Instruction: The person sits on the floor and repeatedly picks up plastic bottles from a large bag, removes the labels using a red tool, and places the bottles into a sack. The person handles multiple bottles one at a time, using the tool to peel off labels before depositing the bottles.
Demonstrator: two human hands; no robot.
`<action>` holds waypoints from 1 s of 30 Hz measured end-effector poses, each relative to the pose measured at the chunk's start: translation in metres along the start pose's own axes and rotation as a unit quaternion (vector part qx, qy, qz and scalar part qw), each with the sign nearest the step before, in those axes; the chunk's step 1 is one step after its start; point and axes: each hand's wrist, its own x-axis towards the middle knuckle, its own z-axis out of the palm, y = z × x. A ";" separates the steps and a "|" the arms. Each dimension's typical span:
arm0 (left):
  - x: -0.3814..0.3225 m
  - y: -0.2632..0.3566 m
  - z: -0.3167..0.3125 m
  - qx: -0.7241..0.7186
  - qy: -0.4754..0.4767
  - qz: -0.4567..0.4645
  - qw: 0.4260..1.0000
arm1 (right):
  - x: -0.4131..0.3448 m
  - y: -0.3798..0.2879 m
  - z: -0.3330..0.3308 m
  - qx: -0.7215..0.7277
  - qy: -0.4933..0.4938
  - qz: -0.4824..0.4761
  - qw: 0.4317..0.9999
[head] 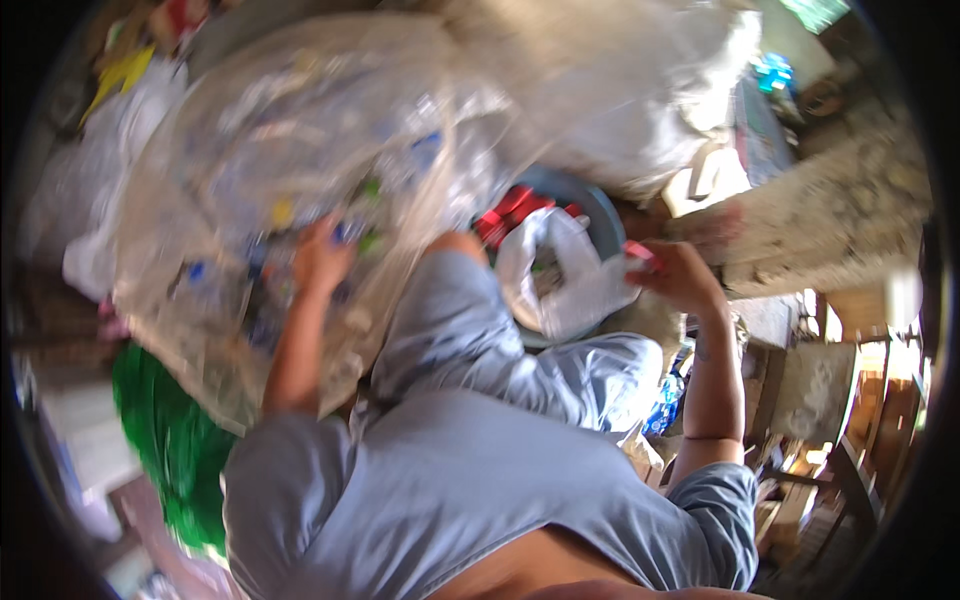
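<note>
My left hand (324, 253) reaches into a large clear plastic sack (247, 165) full of plastic bottles, with blue, yellow and green caps among them. Blur hides whether its fingers hold a bottle. On the other side, my right hand (671, 274) grips a small red and white object (643, 257), too blurred to name. It is beside a white plastic bag (577, 300) that hangs open over a blue-grey round tub (609, 217). Red items (517, 210), perhaps crushed cans, lie in the tub next to the bag.
Big whitish sacks (592, 97) stand beyond the tub. A green bag (172, 450) lies at the left under the clear sack. Rough concrete blocks (817, 217) edge the right side, with wooden pieces (795, 517) below them. My bent knees are between sack and tub.
</note>
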 end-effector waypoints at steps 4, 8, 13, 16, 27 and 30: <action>0.037 -0.149 0.036 -0.692 0.025 -0.361 0.624 | 0.000 -0.004 -0.072 -0.161 0.024 -0.058 0.985; 0.064 -0.202 0.087 -0.335 0.218 -0.542 0.740 | 0.023 -0.037 -0.205 -0.156 0.352 -0.028 0.923; 0.075 -0.194 0.094 -0.571 0.202 -0.518 0.604 | 0.044 -0.068 -0.285 -0.059 0.546 -0.022 0.836; 0.057 -0.169 0.069 -0.761 0.009 -0.423 0.492 | 0.051 -0.064 -0.228 0.076 0.428 -0.059 0.899; -0.061 0.095 -0.018 -0.772 -0.179 -0.185 0.582 | 0.056 -0.058 0.073 0.231 0.016 -0.117 0.966; -0.054 0.135 -0.021 -0.788 -0.235 -0.087 0.562 | 0.038 -0.082 0.092 0.318 0.052 -0.155 0.934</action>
